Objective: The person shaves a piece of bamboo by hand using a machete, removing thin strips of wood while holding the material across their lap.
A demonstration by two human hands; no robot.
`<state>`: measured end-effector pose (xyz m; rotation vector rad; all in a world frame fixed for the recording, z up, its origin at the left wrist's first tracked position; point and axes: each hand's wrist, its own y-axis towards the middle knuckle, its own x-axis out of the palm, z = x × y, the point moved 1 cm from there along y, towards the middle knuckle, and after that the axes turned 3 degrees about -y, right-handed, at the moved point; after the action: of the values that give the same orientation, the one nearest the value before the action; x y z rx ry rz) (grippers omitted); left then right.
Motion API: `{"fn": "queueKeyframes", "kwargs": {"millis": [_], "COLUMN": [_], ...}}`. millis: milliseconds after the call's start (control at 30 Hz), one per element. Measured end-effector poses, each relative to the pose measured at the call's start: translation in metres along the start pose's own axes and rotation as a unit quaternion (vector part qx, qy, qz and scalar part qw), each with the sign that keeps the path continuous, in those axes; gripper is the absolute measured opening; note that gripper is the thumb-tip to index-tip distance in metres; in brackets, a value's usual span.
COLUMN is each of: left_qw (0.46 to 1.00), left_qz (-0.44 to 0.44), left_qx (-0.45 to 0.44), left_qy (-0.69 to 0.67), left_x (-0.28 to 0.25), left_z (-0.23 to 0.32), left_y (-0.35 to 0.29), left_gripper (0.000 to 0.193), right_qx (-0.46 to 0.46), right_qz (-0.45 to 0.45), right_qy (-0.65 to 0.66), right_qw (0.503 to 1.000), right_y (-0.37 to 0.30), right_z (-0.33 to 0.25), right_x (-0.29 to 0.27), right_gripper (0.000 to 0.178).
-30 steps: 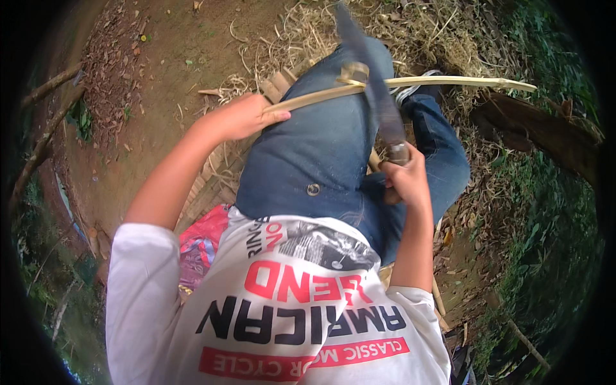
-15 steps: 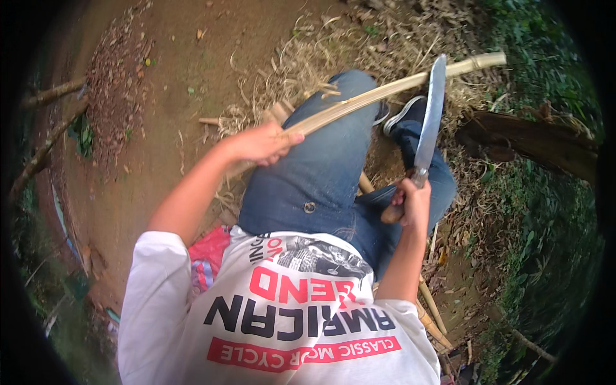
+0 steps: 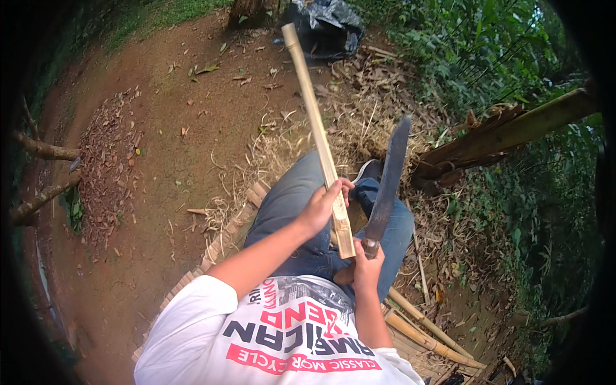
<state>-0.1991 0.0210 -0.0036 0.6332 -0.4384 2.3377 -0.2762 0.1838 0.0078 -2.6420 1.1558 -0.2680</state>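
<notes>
Swinging up from lying across the knees, the bamboo strip [image 3: 319,138] is now pointing away over the dirt; the left hand [image 3: 324,208] is gripping its near end, the right hand [image 3: 367,266] is closing round the machete [image 3: 387,186] handle; keeping blade clear of fingers seems wise.

Bare brown dirt ground [image 3: 160,192] carries everything here. Dry straw and shavings [image 3: 359,128] lie scattered on it, with dead leaves [image 3: 106,160] at the left, a black plastic bag [image 3: 324,25] far off, and bamboo poles [image 3: 427,330] at the right.
</notes>
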Motion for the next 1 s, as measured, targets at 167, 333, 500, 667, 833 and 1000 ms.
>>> {"fn": "queueKeyframes", "kwargs": {"millis": [167, 333, 500, 667, 833, 1000], "left_qw": [0.992, 0.956, 0.975, 0.990, 0.994, 0.991], "left_qz": [0.105, 0.189, 0.145, 0.122, 0.058, 0.066], "left_qx": [0.044, 0.133, 0.072, -0.027, -0.062, -0.110], "left_qy": [0.058, 0.181, 0.150, 0.068, 0.067, 0.050], "left_x": [0.029, 0.028, 0.032, 0.035, 0.026, 0.024], "left_z": [-0.017, -0.027, -0.023, -0.038, -0.051, -0.064], "left_y": [-0.031, -0.045, -0.062, -0.066, -0.062, -0.049], "left_gripper": [0.043, 0.047, 0.053, 0.056, 0.061, 0.065], "right_qx": [0.027, 0.039, 0.035, 0.052, 0.105, 0.139], "right_qz": [0.010, 0.015, 0.053, 0.090, 0.094, 0.086], "right_qy": [0.074, 0.168, 0.131, 0.093, 0.073, 0.176], "right_qw": [0.997, 0.985, 0.989, 0.990, 0.987, 0.971], "right_y": [-0.025, -0.035, -0.035, -0.018, -0.007, 0.005], "right_z": [-0.007, -0.014, -0.012, -0.015, -0.016, -0.003], "right_x": [-0.026, -0.042, -0.041, -0.045, -0.044, -0.034], "right_gripper": [0.026, 0.024, 0.025, 0.023, 0.024, 0.025]}}
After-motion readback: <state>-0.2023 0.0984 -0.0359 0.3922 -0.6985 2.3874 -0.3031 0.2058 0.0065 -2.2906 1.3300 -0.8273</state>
